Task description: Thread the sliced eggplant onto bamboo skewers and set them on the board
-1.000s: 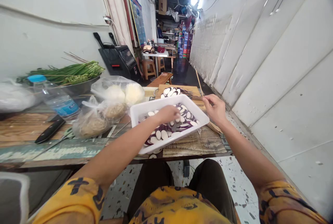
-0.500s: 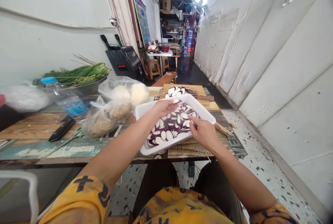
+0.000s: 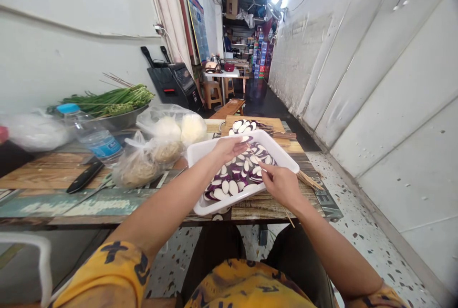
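Note:
A white tray [image 3: 291,161] of sliced eggplant [image 3: 233,187], white inside with purple skin, sits on the table before me. Over the tray's far side my left hand [image 3: 231,149] pinches one eggplant slice [image 3: 245,139] at its fingertips. My right hand [image 3: 281,181] is closed round a thin wooden skewer [image 3: 254,154] above the tray's right part. The skewer's front end points up and left towards the slice; its back end sticks out below my wrist. I cannot tell whether the tip has entered the slice.
Behind the tray, a wooden cutting board [image 3: 229,121] bears more slices and a knife [image 3: 284,135]. Bare skewers [image 3: 310,181] lie at the right. Leftward are plastic bags [image 3: 136,169], a water bottle [image 3: 102,142], a black-handled knife [image 3: 85,176] and a metal bowl of greens [image 3: 121,98].
The skewer now shows between my hands, its front end near the slice. Both hands stay almost in place over the tray, and the whole view has shifted slightly.

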